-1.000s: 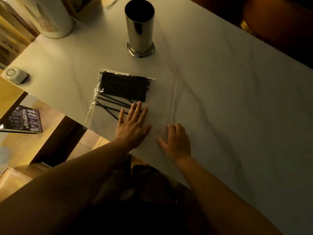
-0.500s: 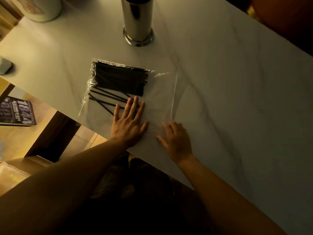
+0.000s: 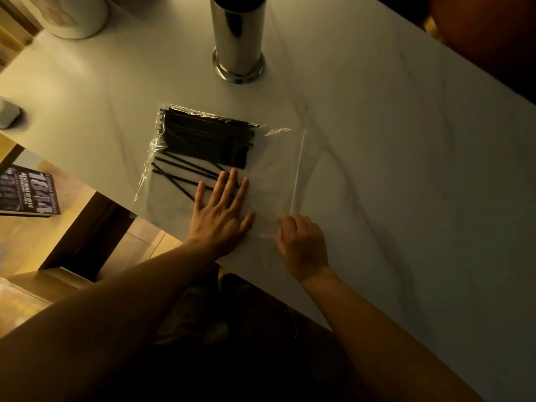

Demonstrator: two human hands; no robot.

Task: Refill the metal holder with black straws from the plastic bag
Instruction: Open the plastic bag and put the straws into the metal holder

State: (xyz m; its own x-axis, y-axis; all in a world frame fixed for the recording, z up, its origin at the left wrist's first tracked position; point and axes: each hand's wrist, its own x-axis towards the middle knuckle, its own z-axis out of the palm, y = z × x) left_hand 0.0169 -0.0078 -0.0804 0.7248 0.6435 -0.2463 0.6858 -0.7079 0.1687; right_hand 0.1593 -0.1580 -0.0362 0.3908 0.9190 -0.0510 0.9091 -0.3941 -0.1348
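Observation:
A clear plastic bag (image 3: 272,169) lies flat on the white marble table (image 3: 391,140). Inside it, a pile of black straws (image 3: 206,140) sits at the far left, with a few loose ones below it. My left hand (image 3: 223,210) rests flat on the bag, fingers spread, fingertips over the loose straws. My right hand (image 3: 301,245) has its fingers curled at the bag's near right corner, apparently pinching the plastic edge. The shiny metal holder (image 3: 237,39) stands upright beyond the bag; its top is cut off by the frame.
A white rounded container (image 3: 78,15) stands at the far left of the table. A small white object (image 3: 8,114) sits at the left edge. Below the table on the left lies a dark book (image 3: 27,192). The table's near edge runs diagonally by my wrists.
The view has tilted down and closer, so the holder's top has left the frame. My right hand's fingers curled tighter at the bag's corner. My left hand stayed flat on the bag.

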